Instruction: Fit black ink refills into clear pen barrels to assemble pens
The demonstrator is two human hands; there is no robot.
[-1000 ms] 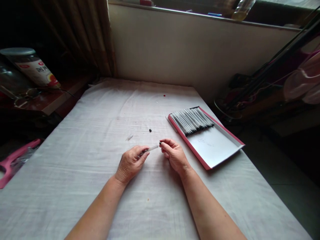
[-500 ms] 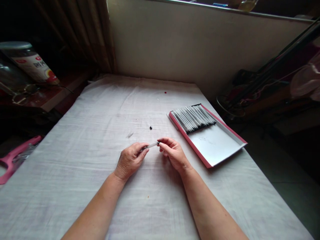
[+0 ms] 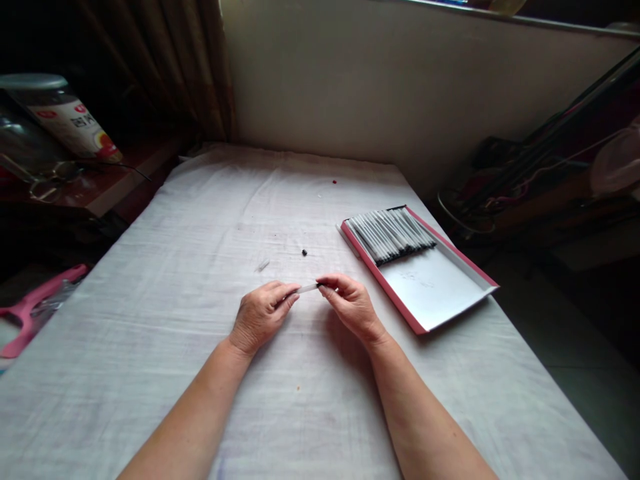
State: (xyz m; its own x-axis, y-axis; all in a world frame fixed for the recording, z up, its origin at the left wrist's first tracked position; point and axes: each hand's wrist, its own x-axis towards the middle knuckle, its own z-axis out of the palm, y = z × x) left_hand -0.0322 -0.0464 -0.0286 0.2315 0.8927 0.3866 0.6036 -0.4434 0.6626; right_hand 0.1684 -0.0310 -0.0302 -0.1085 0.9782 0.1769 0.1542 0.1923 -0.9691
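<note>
Between my hands, above the cloth-covered table (image 3: 165, 327), lies a slim whitish pen (image 3: 307, 288) with a black end on the right. My left hand (image 3: 263, 313) is closed round its left part, hiding that end. The thumb and fingers of my right hand (image 3: 353, 307) pinch the black end. Beyond my hands lie a clear cap (image 3: 263, 265) and a small black piece (image 3: 304, 253). To the right, an open pink-edged box (image 3: 400, 307) holds a row of similar pens (image 3: 393, 235) with black ends.
A small red bit (image 3: 335, 182) lies toward the table's far side. On the left are a pink-handled item (image 3: 35, 307), a labelled jar (image 3: 75, 123) and glasses (image 3: 53, 181) on a wooden surface. A wall (image 3: 320, 87) stands behind the table.
The view has shifted slightly. My hands keep hold of the same pen, and my right fingers have closed a little more around its black end.
</note>
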